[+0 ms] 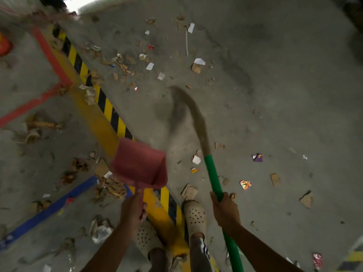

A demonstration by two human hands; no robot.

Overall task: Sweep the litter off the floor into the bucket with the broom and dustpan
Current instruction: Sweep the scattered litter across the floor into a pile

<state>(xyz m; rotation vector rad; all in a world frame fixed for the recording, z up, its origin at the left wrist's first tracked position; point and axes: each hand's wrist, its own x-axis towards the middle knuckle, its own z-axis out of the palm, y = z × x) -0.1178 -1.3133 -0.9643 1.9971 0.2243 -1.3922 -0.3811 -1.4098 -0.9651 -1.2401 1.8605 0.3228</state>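
Left hand: your left hand (132, 213) grips the thin handle of the pinkish-red plastic dustpan (137, 163), fingers curled round it. The pan is held up off the floor, pointing away from you.
Right hand: your right hand (225, 211) is clamped round the green tube handle of the soft-bristled broom (213, 173), partway along the shaft. More handle runs back past your forearm.
Hands: apart, one tool each, either side of your feet.
Broom head: the brownish bristles (188, 110) curve to the left ahead of you, blurred, low over the grey concrete floor (284, 85). You cannot tell whether the tips touch it.
Litter: paper scraps, cardboard bits and wrappers (125, 65) lie scattered on the floor. They are thickest ahead beside the striped line, with more pieces right of the broom and left of the dustpan.
Floor marks: a yellow band edged with black-and-yellow hazard stripes (98, 118) runs diagonally from upper left down to your feet. Red tape lines (51, 55) branch off at upper left, and a blue tape line (49, 209) at lower left.
Feet: your pale perforated clogs (195, 214) stand one on each side of the yellow band.
Far left edge: an orange object (4, 46), too blurred to name.
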